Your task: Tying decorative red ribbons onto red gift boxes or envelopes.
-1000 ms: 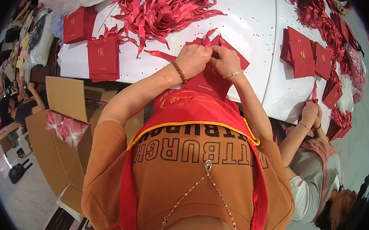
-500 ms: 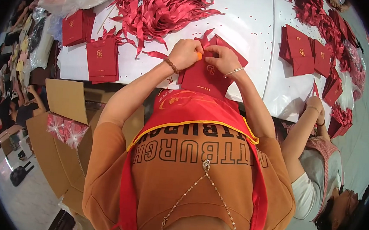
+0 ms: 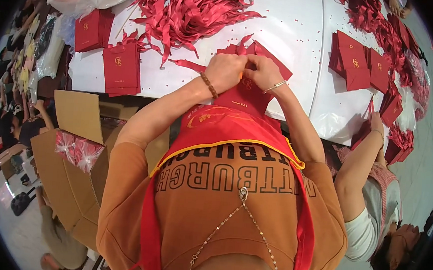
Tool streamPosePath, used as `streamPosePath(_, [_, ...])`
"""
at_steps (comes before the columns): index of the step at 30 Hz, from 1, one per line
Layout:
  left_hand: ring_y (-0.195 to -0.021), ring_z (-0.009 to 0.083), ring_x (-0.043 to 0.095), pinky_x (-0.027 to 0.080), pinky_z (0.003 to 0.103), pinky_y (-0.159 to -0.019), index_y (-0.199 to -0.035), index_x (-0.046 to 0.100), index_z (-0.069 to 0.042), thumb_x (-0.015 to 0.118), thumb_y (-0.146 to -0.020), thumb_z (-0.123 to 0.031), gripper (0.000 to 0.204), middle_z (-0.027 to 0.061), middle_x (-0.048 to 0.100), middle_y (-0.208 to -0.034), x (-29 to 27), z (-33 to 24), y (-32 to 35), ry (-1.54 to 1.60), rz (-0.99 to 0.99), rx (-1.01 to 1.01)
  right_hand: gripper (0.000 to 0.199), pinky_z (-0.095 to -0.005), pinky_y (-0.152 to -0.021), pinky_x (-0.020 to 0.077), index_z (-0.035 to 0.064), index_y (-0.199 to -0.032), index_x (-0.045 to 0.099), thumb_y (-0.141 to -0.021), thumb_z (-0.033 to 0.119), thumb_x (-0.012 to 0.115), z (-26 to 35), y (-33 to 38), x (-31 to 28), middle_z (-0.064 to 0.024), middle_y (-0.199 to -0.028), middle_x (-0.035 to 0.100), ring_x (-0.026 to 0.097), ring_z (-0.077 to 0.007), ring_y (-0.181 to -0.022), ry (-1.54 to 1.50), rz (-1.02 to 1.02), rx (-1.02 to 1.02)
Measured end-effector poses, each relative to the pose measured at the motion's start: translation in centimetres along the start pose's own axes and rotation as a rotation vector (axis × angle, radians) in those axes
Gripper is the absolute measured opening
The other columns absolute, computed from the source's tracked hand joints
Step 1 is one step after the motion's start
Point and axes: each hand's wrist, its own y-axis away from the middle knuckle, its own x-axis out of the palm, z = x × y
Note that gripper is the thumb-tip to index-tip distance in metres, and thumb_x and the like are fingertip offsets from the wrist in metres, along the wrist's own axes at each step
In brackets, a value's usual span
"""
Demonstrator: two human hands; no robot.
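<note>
**Two hands closed together on a red paper bag at the table edge**

Head view looked down over an orange shirt and a red apron with a yellow edge [image 3: 236, 136], the forearms running up from it to the white table [image 3: 294, 35]. At the table's near edge lay a red paper bag [image 3: 247, 94] with a small gold emblem, its top pointing away from the person. The left hand [image 3: 225, 71], a beaded bracelet on its wrist, and the right hand [image 3: 262, 73], a thin bangle on its wrist, met over the bag's upper end, touching each other; the fingers of both were curled and pinched together on the bag's top, where a strip of red ribbon [image 3: 243, 42] stuck out just beyond them. What exactly sat between the fingertips could not be told.

Left of the person, below the table, stood an open cardboard box [image 3: 73, 175] holding wrapped red bundles. To the right, a co-worker's hand [image 3: 376, 121] rested by more red bags. Farther out, a stack of flat red bags [image 3: 121, 68] lay on the left, a spread of others [image 3: 357, 62] on the right, and a heap of loose red ribbons [image 3: 185, 7] at the far side.
</note>
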Motion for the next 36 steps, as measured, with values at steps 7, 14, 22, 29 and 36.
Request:
streamPosePath(7, [-0.060, 0.0244, 0.057, 0.045, 0.032, -0.056, -0.080, 0.056, -0.004, 0.067, -0.069, -0.017, 0.020, 0.0077, 0.058, -0.064, -1.0, 0.9, -0.3, 0.499, -0.022, -0.241, 0.028, -0.0380, -0.070, 0.0456, 0.0093, -0.097, 0.060, -0.071, 0.020, 0.063, -0.5, 0.9, 0.1, -0.0128, -0.083, 0.063, 0.059, -0.0287, -0.080, -0.047, -0.110, -0.063])
streamPosePath(14, [-0.085, 0.0273, 0.054, 0.041, 0.040, -0.067, -0.086, 0.066, -0.016, 0.059, -0.075, -0.037, 0.025, 0.0051, 0.060, -0.093, -2.3, 3.3, -1.1, 0.034, -0.082, 0.033, 0.022, -0.0357, -0.067, 0.0352, 0.0139, -0.088, 0.058, -0.070, 0.022, 0.067, 0.2, 1.5, 0.7, -0.0034, -0.070, 0.061, 0.058, -0.0215, -0.071, 0.239, -0.280, -0.220])
streamPosePath(22, [-0.074, 0.0195, 0.051, 0.039, 0.030, -0.069, -0.075, 0.061, 0.000, 0.058, -0.075, -0.024, 0.023, 0.0075, 0.055, -0.082, -3.6, 5.4, -5.9, 0.303, 0.852, 0.135, 0.014, -0.0350, -0.070, 0.0316, 0.0152, -0.080, 0.059, -0.070, 0.022, 0.066, 1.1, 2.0, 1.4, -0.0017, -0.065, 0.059, 0.055, -0.0183, -0.067, 0.338, -0.374, -0.405])
streamPosePath(29, [-0.066, 0.0130, 0.047, 0.038, 0.028, -0.063, -0.067, 0.058, 0.001, 0.059, -0.072, -0.016, 0.017, 0.0042, 0.052, -0.069, -0.7, 5.6, -5.6, 0.460, 0.535, 0.000, 0.013, -0.0346, -0.069, 0.0312, 0.0151, -0.081, 0.061, -0.071, 0.022, 0.065, 0.3, 1.5, 1.3, -0.0019, -0.065, 0.059, 0.055, -0.0178, -0.067, 0.346, -0.380, -0.375])
streamPosePath(36, [-0.078, 0.0245, 0.059, 0.045, 0.033, -0.069, -0.083, 0.067, -0.004, 0.058, -0.072, -0.029, 0.028, 0.0147, 0.062, -0.089, -0.3, 6.9, -5.9, 0.272, 0.032, -0.188, 0.018, -0.0344, -0.068, 0.0322, 0.0146, -0.087, 0.063, -0.074, 0.027, 0.063, 0.8, 0.9, 0.9, -0.0037, -0.068, 0.062, 0.056, -0.0199, -0.066, 0.321, -0.236, -0.314])
